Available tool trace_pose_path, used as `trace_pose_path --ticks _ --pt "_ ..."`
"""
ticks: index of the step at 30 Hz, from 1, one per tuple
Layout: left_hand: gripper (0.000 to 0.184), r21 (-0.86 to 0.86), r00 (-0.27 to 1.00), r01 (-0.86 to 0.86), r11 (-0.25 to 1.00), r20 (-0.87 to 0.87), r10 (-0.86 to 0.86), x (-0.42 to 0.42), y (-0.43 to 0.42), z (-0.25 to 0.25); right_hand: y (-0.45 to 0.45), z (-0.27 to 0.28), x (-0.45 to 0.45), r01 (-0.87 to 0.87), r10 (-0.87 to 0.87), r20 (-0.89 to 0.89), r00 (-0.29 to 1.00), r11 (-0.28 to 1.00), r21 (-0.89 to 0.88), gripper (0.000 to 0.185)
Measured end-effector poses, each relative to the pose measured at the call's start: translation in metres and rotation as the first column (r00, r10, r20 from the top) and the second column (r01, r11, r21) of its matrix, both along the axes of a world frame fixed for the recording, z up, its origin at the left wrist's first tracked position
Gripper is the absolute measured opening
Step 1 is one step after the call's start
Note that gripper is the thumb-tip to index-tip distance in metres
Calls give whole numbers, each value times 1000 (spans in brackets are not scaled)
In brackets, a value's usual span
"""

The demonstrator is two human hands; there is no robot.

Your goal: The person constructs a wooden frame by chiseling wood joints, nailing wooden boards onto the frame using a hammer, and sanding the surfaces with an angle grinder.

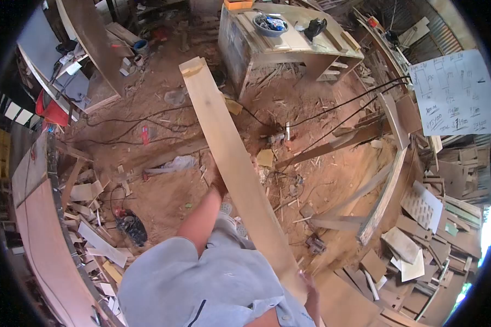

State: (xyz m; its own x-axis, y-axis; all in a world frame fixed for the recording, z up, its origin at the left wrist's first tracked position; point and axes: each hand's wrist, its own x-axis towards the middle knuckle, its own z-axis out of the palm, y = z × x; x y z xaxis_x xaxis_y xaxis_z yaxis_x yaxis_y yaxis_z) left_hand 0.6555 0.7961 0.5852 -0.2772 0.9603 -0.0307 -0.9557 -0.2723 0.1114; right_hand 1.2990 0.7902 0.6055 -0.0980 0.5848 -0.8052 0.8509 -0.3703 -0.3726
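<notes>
A long, pale wooden board (232, 147) slants across the middle of the head view, from near the desk down to my right side. My left hand (218, 182) grips its left edge about midway along, the fingers mostly hidden beneath the wood. Close to my body, my right hand (310, 294) holds the board's right edge near the lower end, partly cut off by my shirt. The board is held off the ground, and its far end (193, 65) shows a darker patch.
A worn desk (237, 43) bears a basin (270, 25) and a black bag (315, 28). Cables (338, 111) cross the dirt floor. Wood offcuts (403, 245) pile at right, below a handwritten sheet (453, 92). A power tool (130, 224) lies at left, beside a long workbench (49, 240).
</notes>
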Motion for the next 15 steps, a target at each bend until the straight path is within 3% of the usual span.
trace_pose_path --ticks 2,5,6,8,9,12,15 --pt "125 -8 998 -6 1000 68 7 -11 1 4 2 2 -9 -97 101 73 992 994 -59 61" --pt "125 -15 984 -5 1000 176 8 -17 -2 12 -10 48 -55 -95 86 91 992 990 107 63" --pt "124 -13 977 0 1000 214 3 -18 -3 13 -7 39 -46 -83 77 96 992 995 55 63" --pt "124 -125 971 -50 991 228 78 -12 -4 14 -6 27 -28 -47 53 113 992 998 -47 65" --pt "124 -174 967 -74 982 230 114 -13 3 14 -7 27 -25 -77 74 85 994 996 34 65" --pt "120 -54 990 -140 989 27 142 -21 -13 43 -26 100 -67 -194 179 123 976 972 129 68" --pt "119 -88 992 -121 989 25 124 -28 -43 103 -57 160 -73 -223 211 294 932 975 5 74"
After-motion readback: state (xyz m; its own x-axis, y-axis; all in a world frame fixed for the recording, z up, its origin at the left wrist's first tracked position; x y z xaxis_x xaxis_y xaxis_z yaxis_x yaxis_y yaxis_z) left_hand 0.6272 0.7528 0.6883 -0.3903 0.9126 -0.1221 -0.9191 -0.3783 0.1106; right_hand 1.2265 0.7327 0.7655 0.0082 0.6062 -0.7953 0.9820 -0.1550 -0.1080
